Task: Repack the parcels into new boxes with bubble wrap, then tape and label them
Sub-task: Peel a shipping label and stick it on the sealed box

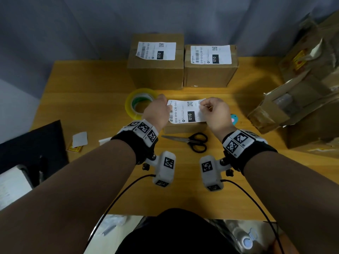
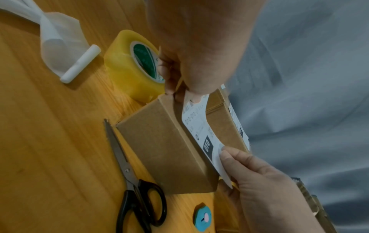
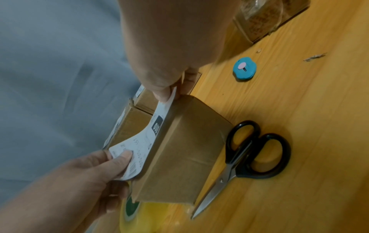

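Note:
A white shipping label (image 1: 185,111) printed with "010" is stretched between both hands just above a small brown cardboard box (image 1: 184,127). My left hand (image 1: 157,110) pinches the label's left end, beside the tape roll. My right hand (image 1: 213,111) pinches its right end. In the left wrist view the label (image 2: 196,126) curves over the box's (image 2: 165,151) top edge. The right wrist view shows the same label (image 3: 145,141) bowed above the box (image 3: 179,157), which stands closed.
Two labelled closed boxes (image 1: 156,61) (image 1: 210,66) stand at the back of the wooden table (image 1: 82,99). A yellowish tape roll (image 1: 139,103) lies left of the hands, black scissors (image 1: 190,142) in front of the box, a blue cutter (image 1: 233,120) right. Torn old packaging (image 1: 293,99) is piled at right.

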`<state>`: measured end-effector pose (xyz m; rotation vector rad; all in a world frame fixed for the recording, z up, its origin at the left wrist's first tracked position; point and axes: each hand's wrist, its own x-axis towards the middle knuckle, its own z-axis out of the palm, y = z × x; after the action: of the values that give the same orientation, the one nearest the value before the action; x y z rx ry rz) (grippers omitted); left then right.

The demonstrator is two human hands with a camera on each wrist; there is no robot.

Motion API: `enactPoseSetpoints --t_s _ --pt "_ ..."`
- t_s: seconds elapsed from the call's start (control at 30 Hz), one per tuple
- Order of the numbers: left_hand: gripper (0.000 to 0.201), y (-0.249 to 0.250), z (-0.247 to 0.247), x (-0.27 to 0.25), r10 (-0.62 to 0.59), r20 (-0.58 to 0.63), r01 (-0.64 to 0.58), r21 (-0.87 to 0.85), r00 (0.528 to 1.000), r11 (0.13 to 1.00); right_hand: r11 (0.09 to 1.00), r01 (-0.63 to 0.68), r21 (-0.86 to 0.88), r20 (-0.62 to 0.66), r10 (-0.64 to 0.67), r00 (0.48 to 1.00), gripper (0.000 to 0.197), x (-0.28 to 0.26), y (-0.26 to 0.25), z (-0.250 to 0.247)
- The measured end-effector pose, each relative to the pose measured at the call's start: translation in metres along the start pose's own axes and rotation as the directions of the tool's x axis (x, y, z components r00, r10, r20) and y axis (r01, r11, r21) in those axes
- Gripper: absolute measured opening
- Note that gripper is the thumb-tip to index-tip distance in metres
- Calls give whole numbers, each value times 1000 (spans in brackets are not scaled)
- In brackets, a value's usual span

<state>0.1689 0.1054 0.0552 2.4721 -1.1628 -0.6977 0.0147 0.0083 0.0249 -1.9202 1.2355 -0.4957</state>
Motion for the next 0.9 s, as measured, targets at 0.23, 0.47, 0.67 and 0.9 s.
enactPoseSetpoints --t_s 0.23,0.47,0.67,0.9 --pt "23 0 1 1 13 14 -14 76 1000 997 1000 6 -22 -8 -6 1000 15 0 -1 1" --pt "22 1 2 1 -11 21 9 104 1000 995 998 20 -53 -3 -20 1000 17 0 -4 0" --pt "22 3 2 0 -20 26 17 108 999 994 995 47 -90 -6 -48 999 18 -2 -5 -1" --pt "25 7 2 -1 -43 37 38 122 998 992 984 61 -166 -4 -62 998 20 -1 -5 -1"
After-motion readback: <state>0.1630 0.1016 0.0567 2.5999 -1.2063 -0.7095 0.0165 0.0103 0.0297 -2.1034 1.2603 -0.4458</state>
